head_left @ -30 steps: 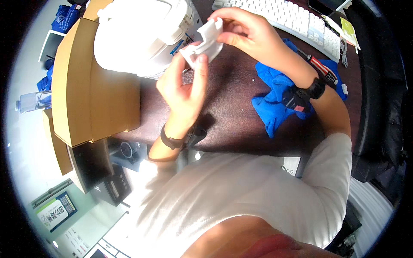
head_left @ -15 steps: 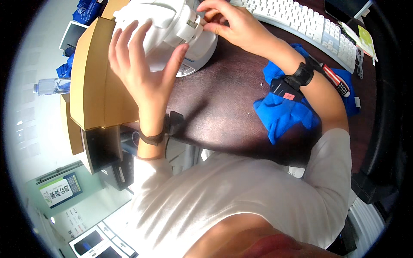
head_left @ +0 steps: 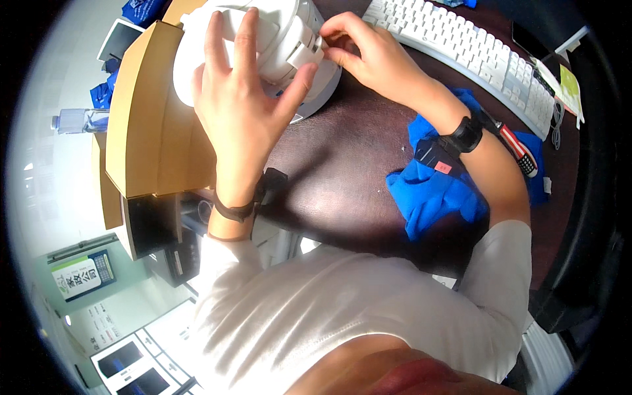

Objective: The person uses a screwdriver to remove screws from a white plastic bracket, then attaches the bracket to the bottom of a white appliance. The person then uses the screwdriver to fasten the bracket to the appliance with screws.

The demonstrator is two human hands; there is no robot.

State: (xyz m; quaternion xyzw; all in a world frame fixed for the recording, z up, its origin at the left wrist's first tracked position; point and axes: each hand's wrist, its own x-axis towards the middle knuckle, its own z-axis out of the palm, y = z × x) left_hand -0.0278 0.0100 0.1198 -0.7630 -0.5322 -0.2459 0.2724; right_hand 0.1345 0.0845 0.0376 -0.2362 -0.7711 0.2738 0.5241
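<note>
Since half a second ago, the left hand [head_left: 240,99] has shifted right and now lies over the top of the white appliance [head_left: 280,20], while the right hand [head_left: 378,62] stays at the appliance's right side. That appliance stands at the far left part of the dark desk [head_left: 342,164], its upper end cut off by the frame. On its right side is a white plastic piece [head_left: 303,51]; whether it is fully seated cannot be told. The left hand's fingers are spread wide over the appliance, gripping nothing, with the thumb near the lower edge of the piece. The right hand's thumb and forefinger are bent toward each other at the piece's outer edge; whether they pinch it cannot be told.

Close by on the left stands a cardboard box [head_left: 141,131], with a clear bottle [head_left: 82,121] beyond it. To the right of the right hand lies a white keyboard [head_left: 467,49]. Nearer the body, a crumpled blue cloth [head_left: 434,197] lies partly beneath the right forearm, and a red, white and black tool [head_left: 515,148] lies just beside that arm.
</note>
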